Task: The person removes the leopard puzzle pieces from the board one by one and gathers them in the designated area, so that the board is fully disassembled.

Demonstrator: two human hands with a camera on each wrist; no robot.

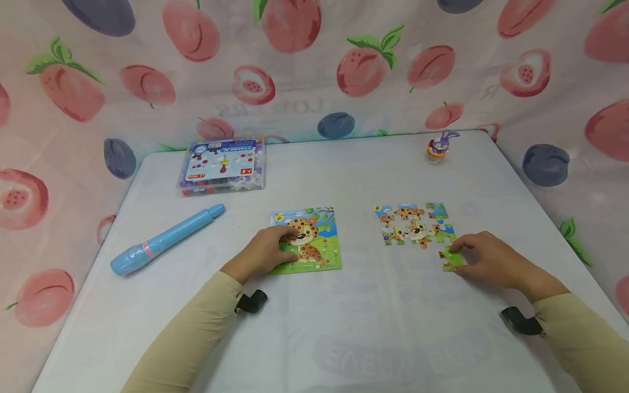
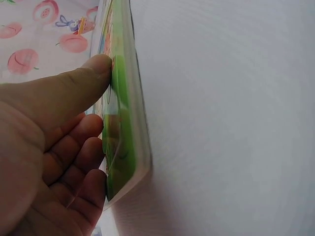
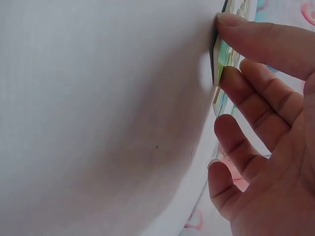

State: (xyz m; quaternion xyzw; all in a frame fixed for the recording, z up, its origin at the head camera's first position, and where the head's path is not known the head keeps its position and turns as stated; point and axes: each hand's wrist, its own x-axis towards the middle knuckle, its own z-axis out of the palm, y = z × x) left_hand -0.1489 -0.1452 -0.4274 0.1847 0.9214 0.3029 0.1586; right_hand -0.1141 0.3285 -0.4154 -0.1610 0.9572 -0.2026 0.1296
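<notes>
A square puzzle board (image 1: 321,245) with a cartoon leopard picture lies flat, left of the table's middle. My left hand (image 1: 265,250) rests on its left side, with thumb and fingertips touching the printed face; in the left wrist view the fingers are loosely bent against the board (image 2: 125,147). To the right, several loose puzzle pieces (image 1: 417,232) form a partly joined leopard picture with gaps. Just below their right end, my right hand (image 1: 491,262) pinches a green puzzle piece (image 1: 449,258) between thumb and fingers, its edge also visible in the right wrist view.
A light blue tube-shaped object (image 1: 172,237) lies on the left. Behind it sits a clear plastic box (image 1: 221,166) of small coloured parts with a printed label. A small purple rabbit figure (image 1: 439,146) stands at the back right of the white-covered table (image 1: 344,327).
</notes>
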